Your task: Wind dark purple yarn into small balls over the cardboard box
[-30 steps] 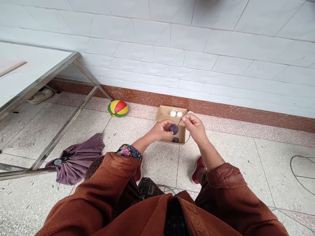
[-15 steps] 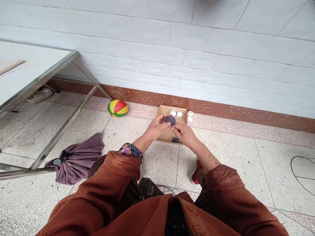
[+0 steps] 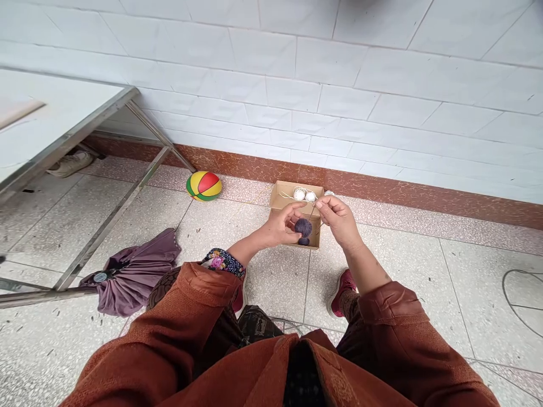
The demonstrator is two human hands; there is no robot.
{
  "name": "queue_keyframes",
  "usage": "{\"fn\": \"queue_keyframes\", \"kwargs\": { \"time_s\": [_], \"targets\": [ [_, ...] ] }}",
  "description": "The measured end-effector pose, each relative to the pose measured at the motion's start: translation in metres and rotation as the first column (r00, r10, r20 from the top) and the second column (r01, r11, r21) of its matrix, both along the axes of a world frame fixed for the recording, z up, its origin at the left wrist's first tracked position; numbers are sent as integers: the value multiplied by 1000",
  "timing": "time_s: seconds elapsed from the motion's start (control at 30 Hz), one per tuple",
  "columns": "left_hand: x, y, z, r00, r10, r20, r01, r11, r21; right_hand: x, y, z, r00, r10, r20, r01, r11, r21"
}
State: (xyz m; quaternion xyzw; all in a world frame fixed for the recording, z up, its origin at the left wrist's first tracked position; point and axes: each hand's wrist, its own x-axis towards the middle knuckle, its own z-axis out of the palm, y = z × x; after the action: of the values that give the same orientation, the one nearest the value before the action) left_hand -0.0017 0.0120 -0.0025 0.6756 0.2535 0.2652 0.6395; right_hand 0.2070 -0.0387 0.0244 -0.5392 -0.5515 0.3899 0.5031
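Note:
My left hand [image 3: 283, 225] is closed around one side of a dark purple-grey ball of yarn [image 3: 302, 227], thumb below and fingers above. From the ball a strand of yarn [image 3: 313, 212] runs up to my right hand [image 3: 339, 219], which pinches it between thumb and fingertips. Below both hands, a shallow cardboard box [image 3: 278, 189] rests on the floor. Two white balls of yarn [image 3: 304, 194] lie in its far part, with loose ends showing. A second dark ball of yarn [image 3: 304, 241] sits in the near part, partly covered by the held one.
A red, yellow and green ball [image 3: 204, 186] lies by the wall, left of the box. A folded purple umbrella [image 3: 127, 277] is on the floor beside a metal-framed table [image 3: 76, 141]. A wire loop [image 3: 504, 285] lies at right. A shoe [image 3: 70, 164] shows under the table.
My right hand has moved away to the right and up, drawing out a strand. The yarn ball and my left hand have come slightly lower and to the right.

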Motion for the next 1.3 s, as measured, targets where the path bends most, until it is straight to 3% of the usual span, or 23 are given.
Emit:
{"fn": "queue_keyframes", "kwargs": {
  "time_s": [0.1, 0.2, 0.37, 0.43, 0.53, 0.63, 0.8, 0.93, 1.03, 1.13, 1.3],
  "targets": [
    [0, -3, 7, 985, -99, 142, 111, 991, -79, 0, 3, -7, 992, -90, 83, 88, 996, 30],
    [2, -2, 11, 956, -65, 287, 110, 983, -146, -5, 3, -15, 965, -60, 254, 53, 998, 33],
    [5, 7, 2, 930, 234, 284, -155, 950, -272, -17, 0, -24, 891, 84, 446, -101, 995, 15],
    [3, 12, -4, 924, 319, 213, -247, 920, -306, -21, -2, -23, 889, 148, 433, -176, 984, 25],
    [1, 15, -8, 933, 348, 94, -314, 912, -263, -23, -6, -15, 906, 247, 343, -270, 963, 19],
    [1, 14, -9, 949, 316, -2, -314, 940, -137, -20, -9, -5, 944, 256, 208, -262, 965, 1],
    [4, 4, -7, 982, 185, -31, -187, 982, -35, -11, -7, 4, 997, 75, 8, -75, 997, 22],
    [4, -2, -1, 997, 3, 77, 4, 996, -87, -5, -1, -3, 992, -83, 95, 80, 996, 33],
    [3, -3, 4, 977, -57, 204, 90, 983, -158, -5, 2, -14, 969, -90, 228, 85, 996, 28],
    [3, 0, 3, 962, 26, 270, 33, 976, -214, -10, 2, -25, 938, -23, 346, 30, 999, -14],
    [2, 11, -6, 938, 289, 192, -227, 929, -291, -23, -2, -30, 907, 158, 391, -161, 987, -24]
  ]
}}
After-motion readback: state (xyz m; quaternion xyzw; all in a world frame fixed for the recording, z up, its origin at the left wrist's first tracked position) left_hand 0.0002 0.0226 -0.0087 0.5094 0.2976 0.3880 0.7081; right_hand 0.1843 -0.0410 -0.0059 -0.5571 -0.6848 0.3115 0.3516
